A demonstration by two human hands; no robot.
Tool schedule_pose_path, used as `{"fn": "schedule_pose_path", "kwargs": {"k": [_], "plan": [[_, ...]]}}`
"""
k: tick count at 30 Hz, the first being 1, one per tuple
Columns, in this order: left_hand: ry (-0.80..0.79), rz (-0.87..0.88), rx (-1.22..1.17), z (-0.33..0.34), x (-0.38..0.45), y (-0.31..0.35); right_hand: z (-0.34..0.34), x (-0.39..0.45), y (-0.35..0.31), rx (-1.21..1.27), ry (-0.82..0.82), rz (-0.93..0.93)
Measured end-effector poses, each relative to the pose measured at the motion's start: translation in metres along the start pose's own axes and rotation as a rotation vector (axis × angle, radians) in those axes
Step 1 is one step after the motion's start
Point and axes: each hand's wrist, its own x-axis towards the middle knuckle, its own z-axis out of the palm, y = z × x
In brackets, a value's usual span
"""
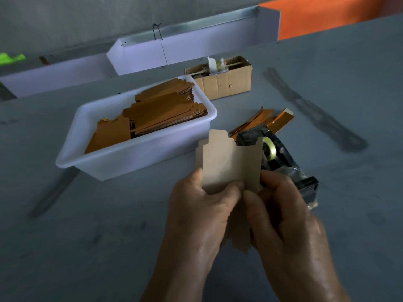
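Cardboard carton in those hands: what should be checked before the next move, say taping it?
1. Cardboard carton held by both left hand and right hand: ok.
2. Its top flaps stand open: ok.
3. Its bottom end folded shut: cannot tell, the hands cover it.
4. Tape dispenser right behind the carton: ok.
5. Tape roll loaded in it: ok.
6. Free tape end ready to pull: cannot tell.

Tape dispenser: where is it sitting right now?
Head view: the tape dispenser sits right of centre on the table, just behind the card blank and the right hand, to the right of the white tub.
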Motion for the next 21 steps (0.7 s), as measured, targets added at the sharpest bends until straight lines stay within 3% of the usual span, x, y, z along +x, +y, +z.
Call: {"fn": "schedule_pose_path", "kwargs": {"k": [5,10,14,17,21], "plan": [[-0.072,-0.028,-0.059,-0.003,-0.001,0.006,0.003,-0.001,-0.006,0.103,-0.062,-0.006],[-0.178,0.077,-0.053,-0.006,-0.009,0.011,0.002,0.002,-0.006,0.13,-0.076,0.004],[-0.246,0.053,-0.022,-0.016,-0.006,0.008,-0.004,0.006,-0.012,0.2,-0.173,0.09],[-0.391,-0.045,-0.052,-0.027,-0.001,0.009,-0.014,0.016,-0.014,0.335,-0.203,0.216],[-0.541,-0.084,-0.035,-0.034,0.001,0.011,-0.024,0.029,-0.011,0.488,-0.41,0.37]]}}
